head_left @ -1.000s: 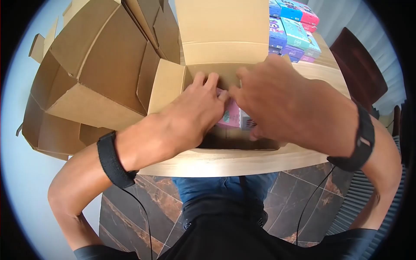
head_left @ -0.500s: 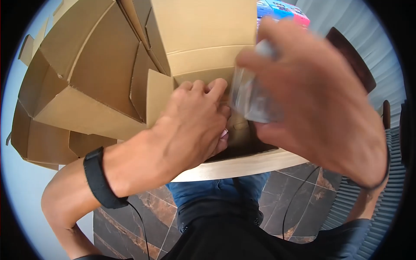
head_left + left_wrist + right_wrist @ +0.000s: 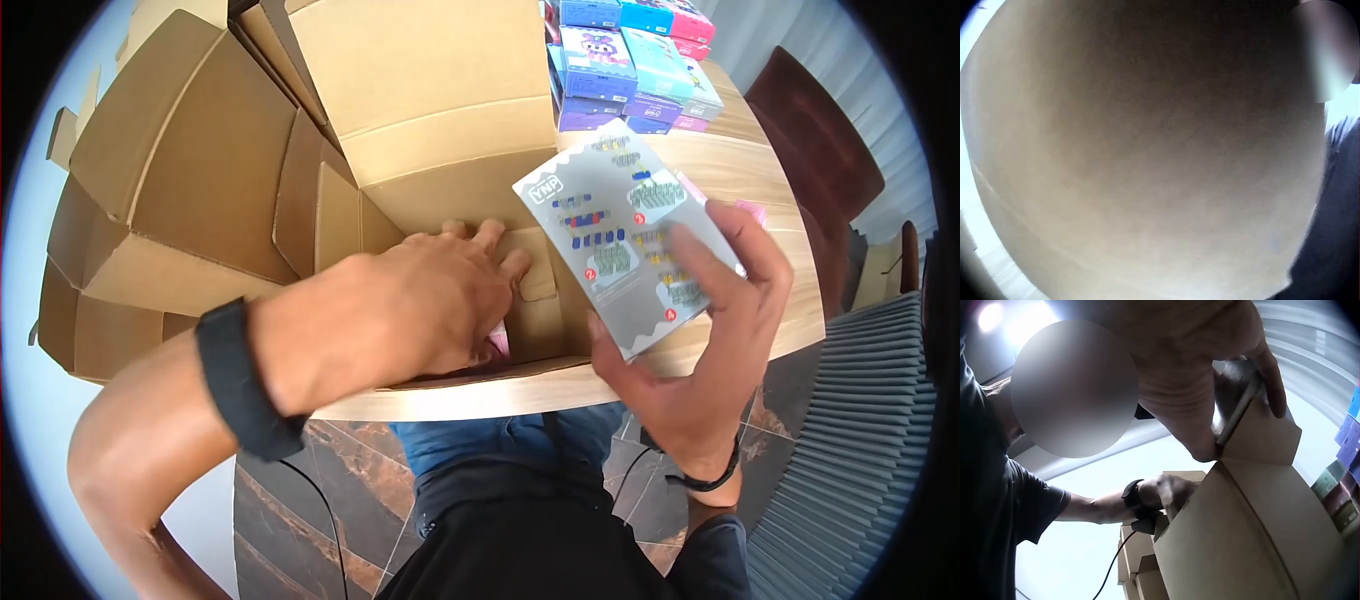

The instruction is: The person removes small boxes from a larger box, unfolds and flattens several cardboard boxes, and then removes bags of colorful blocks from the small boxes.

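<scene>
1. The grey package [image 3: 610, 275], right of centre in the frame, looks flat-faced and tilted, with wavy white edging, "YNP" lettering, small block diagrams in blue, yellow and green, and red discs numbered 2, 3 and 4.
2. The right hand [image 3: 715, 365] clamps its edges between thumb and fingers.
3. Centre frame, the left hand [image 3: 420, 290] reaches into a cardboard box [image 3: 455, 190]; its grip cannot be told.
</scene>
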A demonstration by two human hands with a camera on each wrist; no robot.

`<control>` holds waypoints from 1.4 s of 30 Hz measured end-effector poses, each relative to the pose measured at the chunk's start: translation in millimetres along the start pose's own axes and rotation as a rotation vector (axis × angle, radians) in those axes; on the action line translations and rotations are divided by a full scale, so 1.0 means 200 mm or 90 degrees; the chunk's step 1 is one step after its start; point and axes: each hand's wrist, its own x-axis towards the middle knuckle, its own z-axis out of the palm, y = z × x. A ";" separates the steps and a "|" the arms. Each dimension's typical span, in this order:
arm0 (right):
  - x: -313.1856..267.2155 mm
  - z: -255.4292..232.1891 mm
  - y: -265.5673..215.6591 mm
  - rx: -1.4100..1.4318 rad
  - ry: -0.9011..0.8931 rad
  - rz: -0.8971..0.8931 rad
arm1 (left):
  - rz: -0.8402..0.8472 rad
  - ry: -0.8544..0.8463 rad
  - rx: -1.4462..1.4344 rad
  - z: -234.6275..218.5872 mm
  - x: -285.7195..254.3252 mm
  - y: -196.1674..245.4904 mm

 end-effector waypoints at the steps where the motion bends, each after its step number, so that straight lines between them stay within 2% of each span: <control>1: -0.02 0.01 0.00 -0.002 -0.018 0.010 | 0.019 0.033 -0.080 0.13 0.06 -0.08; 2: -0.05 0.04 0.02 0.057 -0.001 0.016 | 0.038 0.068 -0.160 0.25 0.11 -0.16; 3: -0.05 0.06 0.00 0.063 -0.004 0.013 | 0.031 0.068 -0.164 0.26 0.13 -0.19; 5: -0.07 0.06 -0.02 0.054 0.009 0.040 | 0.117 -0.141 -0.020 0.22 0.20 -0.23; 6: -0.07 0.07 -0.02 0.043 0.017 0.041 | 0.224 -0.042 0.008 0.20 0.18 -0.24; 7: -0.07 0.06 -0.02 0.050 0.013 0.036 | 0.216 -0.041 0.004 0.17 0.15 -0.18; 9: -0.06 0.05 -0.03 -0.010 -0.004 0.018 | -0.024 -0.032 0.210 0.13 0.12 -0.07; 10: -0.05 0.07 -0.05 0.005 0.014 0.024 | -0.029 -0.036 0.210 0.08 0.11 -0.03; 12: -0.05 0.08 -0.06 0.017 0.014 0.022 | -0.068 -0.145 0.225 0.02 0.10 0.01; 13: -0.06 0.08 -0.06 0.022 0.013 0.019 | -0.070 -0.146 0.228 0.08 0.07 -0.04; 15: -0.06 0.09 -0.08 0.019 0.020 0.024 | 0.132 0.114 0.109 0.24 0.03 -0.18; 16: -0.06 0.10 -0.08 0.015 0.024 0.028 | 0.133 0.117 0.110 0.14 0.20 0.00; 18: -0.07 0.10 -0.08 0.022 0.023 0.029 | 0.097 0.042 0.111 0.06 0.05 0.01; 22: -0.07 0.08 -0.09 -0.005 -0.006 0.026 | 0.030 -0.102 0.110 -0.08 -0.42 -0.02; 23: -0.06 0.06 -0.09 -0.010 -0.007 0.023 | 0.014 -0.135 0.108 -0.13 -0.48 -0.01; 24: -0.05 0.04 -0.10 -0.040 -0.028 0.008 | -0.002 -0.168 0.106 -0.22 -0.31 0.15; 25: -0.03 0.01 -0.11 -0.071 -0.048 -0.005 | 0.002 -0.164 0.106 -0.16 -0.35 0.17; 27: 0.02 -0.06 -0.15 -0.049 -0.034 -0.023 | 0.043 0.330 0.085 0.04 -0.44 0.22; 28: 0.04 -0.09 -0.17 -0.020 -0.023 -0.044 | 0.063 0.436 0.169 0.19 -0.42 0.20; 29: 0.08 -0.10 -0.19 -0.026 -0.024 -0.044 | 0.067 0.440 0.167 0.21 -0.43 0.21; 31: 0.21 -0.09 -0.23 0.020 -0.109 -0.162 | 0.049 0.375 0.154 0.24 -0.45 0.22; 32: 0.29 -0.08 -0.31 -0.026 -0.147 -0.208 | 0.049 0.381 0.152 0.28 -0.43 0.22; 33: 0.32 -0.06 -0.32 -0.031 -0.149 -0.211 | 0.054 0.445 0.151 0.33 -0.41 0.20; 34: 0.34 -0.03 -0.33 -0.069 -0.242 -0.200 | 0.059 0.509 0.150 0.37 -0.39 0.19; 35: 0.36 0.00 -0.34 -0.110 -0.335 -0.188 | 0.063 0.515 0.147 0.39 -0.38 0.20; 37: 0.39 0.06 -0.35 -0.180 -0.354 -0.203 | 0.000 0.551 0.114 0.42 -0.37 0.23; 41: 0.43 0.12 -0.33 -0.263 -0.355 -0.272 | -0.033 0.503 0.084 0.33 -0.37 0.24; 42: 0.41 0.13 -0.33 -0.258 -0.404 -0.281 | -0.016 0.474 0.102 0.31 -0.36 0.24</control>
